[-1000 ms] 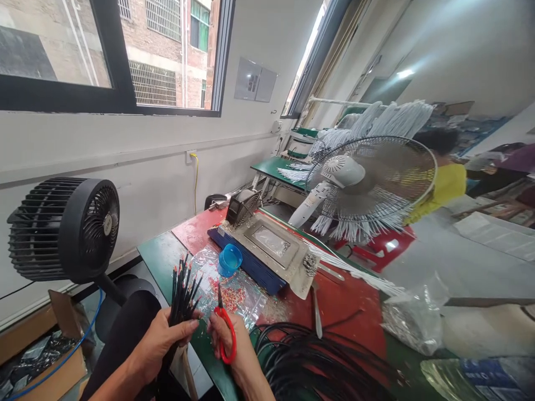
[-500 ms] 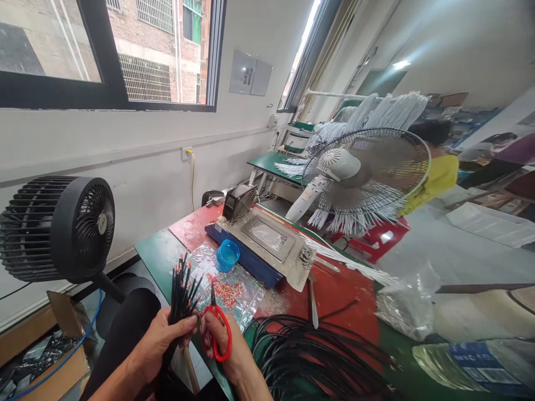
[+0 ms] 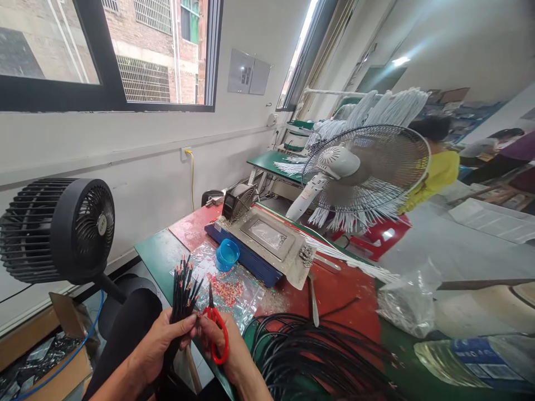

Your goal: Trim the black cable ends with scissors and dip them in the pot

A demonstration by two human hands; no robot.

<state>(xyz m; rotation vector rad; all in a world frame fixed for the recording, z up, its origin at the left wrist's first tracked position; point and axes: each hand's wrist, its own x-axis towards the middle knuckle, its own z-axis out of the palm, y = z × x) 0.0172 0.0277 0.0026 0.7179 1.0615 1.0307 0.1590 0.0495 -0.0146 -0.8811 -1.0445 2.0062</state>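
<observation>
A bundle of black cables with reddish tips stands upright in my left hand, whose fingers are wrapped round it. Red-handled scissors sit in my right hand, their dark blades pointing up beside the cable ends. The fingertips of both hands meet at the bundle's right side; what they pinch there is too small to make out. Beyond the hands, a clear plastic sheet is strewn with small red and yellow scraps. More black cables lie coiled to the right of my right hand.
A blue cup stands beside a blue-based solder pot with a small fan. A flat metal tool lies on the red mat. A black fan is at left, a larger fan behind the table. A plastic bottle lies at right.
My right hand and the scissors have shifted slightly left, closer to the cable bundle. My left hand still grips the cables in nearly the same place.
</observation>
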